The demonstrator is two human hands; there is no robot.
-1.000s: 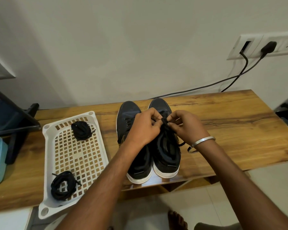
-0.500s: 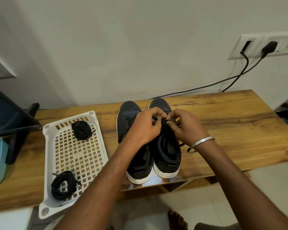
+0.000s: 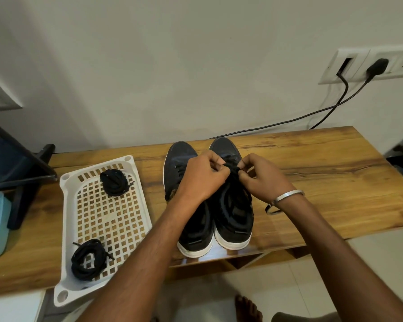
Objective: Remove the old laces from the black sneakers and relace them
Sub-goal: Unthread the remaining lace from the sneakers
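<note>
Both hands (image 3: pixel 233 175) hide the lace (image 3: pixel 231 168) — apparently pinched.

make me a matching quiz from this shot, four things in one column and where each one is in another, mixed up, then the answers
Things
1. right sneaker
2. left sneaker
3. far lace bundle
4. black plug

Places
a. in the white tray
b. in the wall socket
c. under the left hand and right hand pinching its lace
d. between the tray and the other shoe

Pairs: 1-c, 2-d, 3-a, 4-b

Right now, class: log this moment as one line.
left hand: pinches lace | right hand: pinches lace | right sneaker: still laced | tray: two lace bundles
</note>
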